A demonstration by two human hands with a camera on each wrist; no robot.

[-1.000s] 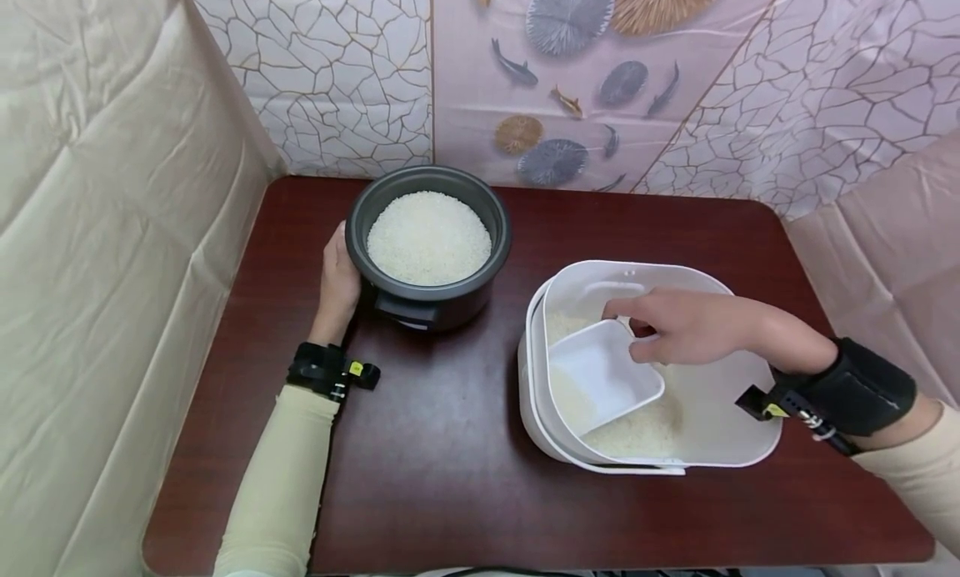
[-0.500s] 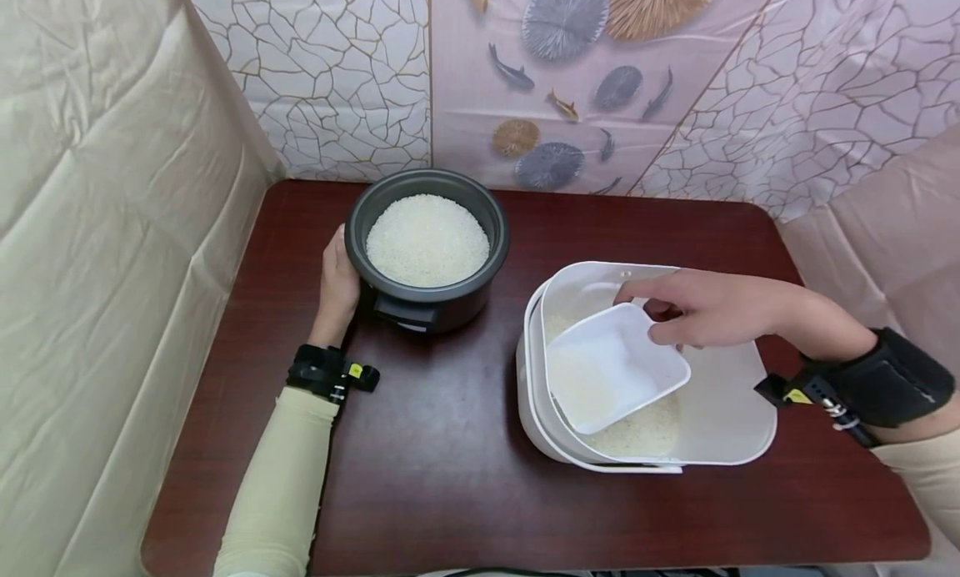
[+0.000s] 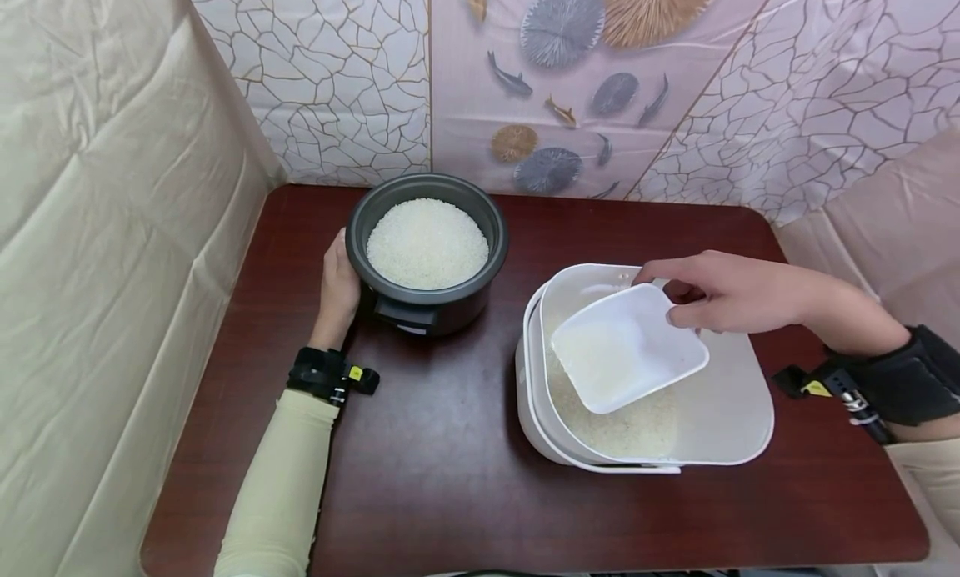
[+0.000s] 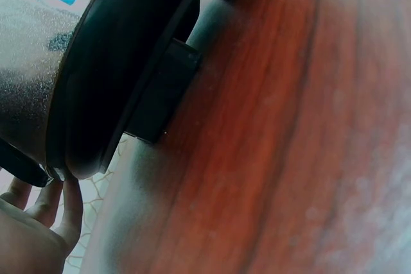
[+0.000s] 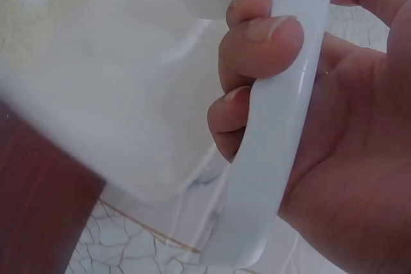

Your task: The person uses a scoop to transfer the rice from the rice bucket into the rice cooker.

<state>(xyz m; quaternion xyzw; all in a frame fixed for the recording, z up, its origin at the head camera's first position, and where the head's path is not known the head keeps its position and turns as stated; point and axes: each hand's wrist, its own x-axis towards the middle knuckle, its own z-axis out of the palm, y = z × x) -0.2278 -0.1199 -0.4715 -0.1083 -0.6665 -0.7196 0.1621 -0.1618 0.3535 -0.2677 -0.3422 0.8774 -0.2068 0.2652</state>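
Note:
At the back left stands a black rice cooker (image 3: 463, 307) with a dark inner pot heaped with white rice (image 3: 427, 243). My left hand (image 3: 341, 281) holds its left side; in the left wrist view, the fingertips (image 4: 72, 197) meet its dark lower edge beside a handle. My right hand (image 3: 738, 293) grips a white scoop (image 3: 660, 331) by its handle (image 5: 273, 139), fingers curled round it. Some rice lies in the tilted scoop, toward its front left. The scoop is over a white rice bin (image 3: 753, 431), which has more rice (image 3: 637, 431) at its bottom.
The bin's white carrying handle (image 3: 630, 469) lies down along its front. All stands on a dark red-brown table (image 3: 427, 477). Patterned cloth (image 3: 337, 85) hangs close behind the table, and pale padded walls (image 3: 112, 268) flank both sides.
My right hand has lifted the scoop up from the bin's rice, moving right and back, so more of the rice below shows. The left hand stays on the rice cooker.

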